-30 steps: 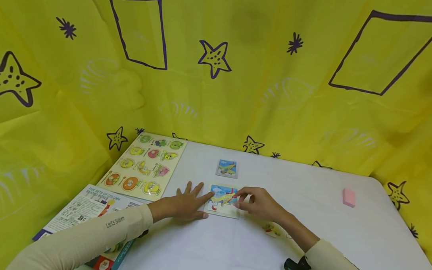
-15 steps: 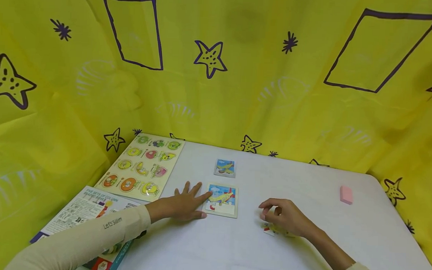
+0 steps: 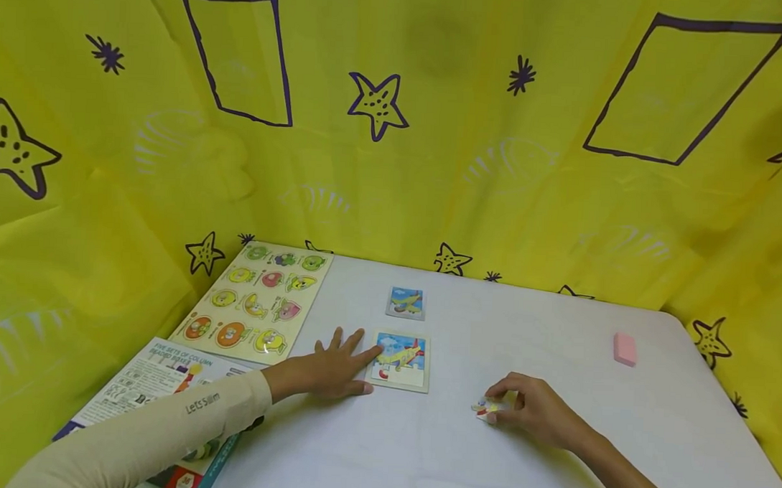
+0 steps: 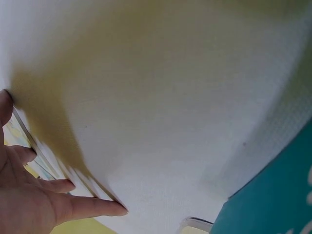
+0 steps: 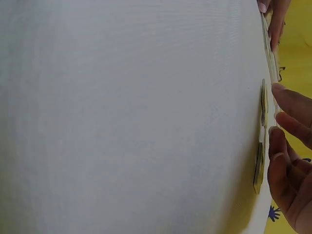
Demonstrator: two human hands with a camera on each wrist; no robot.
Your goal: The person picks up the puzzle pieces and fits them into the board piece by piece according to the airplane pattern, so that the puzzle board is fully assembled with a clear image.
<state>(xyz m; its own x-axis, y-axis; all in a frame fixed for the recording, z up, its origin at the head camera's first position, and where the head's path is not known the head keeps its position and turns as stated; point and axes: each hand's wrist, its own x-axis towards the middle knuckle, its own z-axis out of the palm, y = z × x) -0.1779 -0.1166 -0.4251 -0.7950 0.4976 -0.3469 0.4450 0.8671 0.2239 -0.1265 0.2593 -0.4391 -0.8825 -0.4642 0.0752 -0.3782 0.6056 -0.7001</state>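
My left hand [image 3: 330, 367] lies with its fingers spread at the left edge of the small puzzle tray [image 3: 369, 383], one fingertip over the airplane picture [image 3: 403, 353]. A pale strip of bare base shows along the picture's lower part. To the tray's right, my right hand [image 3: 537, 407] pinches a small puzzle piece [image 3: 484, 407] between thumb and fingers at the table. In the right wrist view, two flat pieces lie by the fingertips [image 5: 278, 134]: an upper piece [image 5: 263, 102] and a lower piece [image 5: 258, 170]. The fingers partly hide the pieces in the head view.
A second airplane picture [image 3: 405, 302] lies behind the tray. At the left are a fruit board [image 3: 279, 297] and a printed box [image 3: 143, 379] under my left forearm. A pink block [image 3: 624, 349] sits at the right. Yellow cloth [image 3: 393, 179] hangs behind the table.
My right hand has left the tray's right edge, moved right and towards me, and lowered to the loose pieces. My left hand has stayed at the tray.
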